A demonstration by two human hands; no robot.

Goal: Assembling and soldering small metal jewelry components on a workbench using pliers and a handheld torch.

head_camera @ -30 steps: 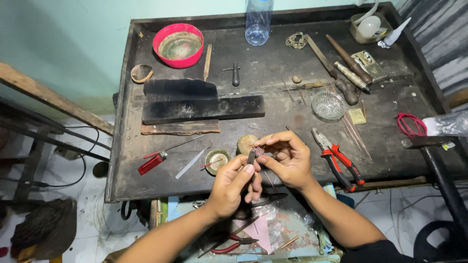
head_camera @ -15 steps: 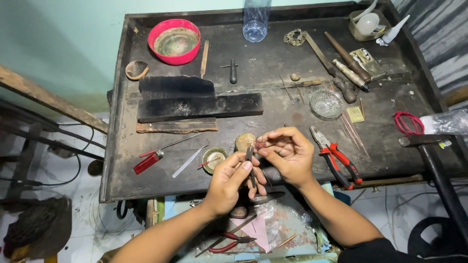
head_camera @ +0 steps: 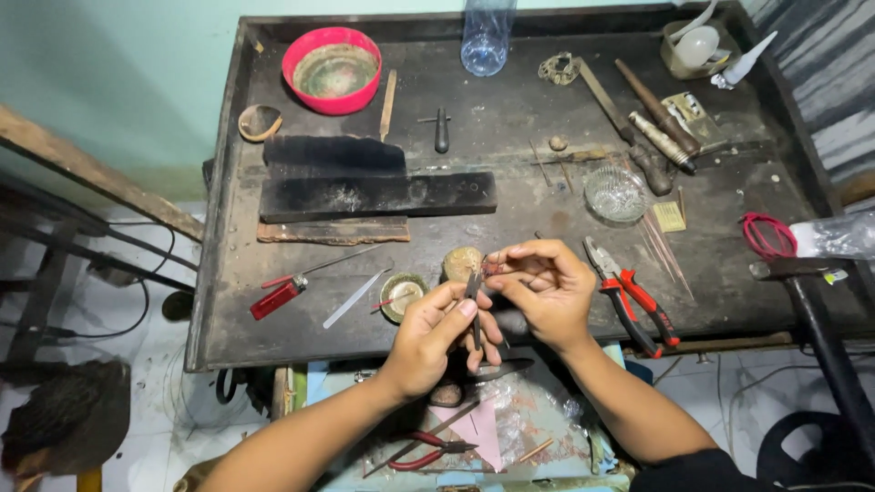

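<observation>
Left hand (head_camera: 436,333) shifted, red bowl (head_camera: 332,70) grimy

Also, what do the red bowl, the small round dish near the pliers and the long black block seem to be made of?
Red bowl: probably plastic, with an even, bright, smooth rim; the inside looks grimy. Small round dish: likely clear pressed glass, see-through with ribbed glints. Long black block: perhaps charred wood or charcoal, matte black with a pale ashy patch; I cannot be sure.

Both my forearms are bare from wrist to elbow — no watch, no bracelet, no glove. My left hand (head_camera: 436,330) and my right hand (head_camera: 540,290) carry no rings I can make out. Past my right elbow a dark, black sleeve (head_camera: 679,471) begins — short, plain.
</observation>
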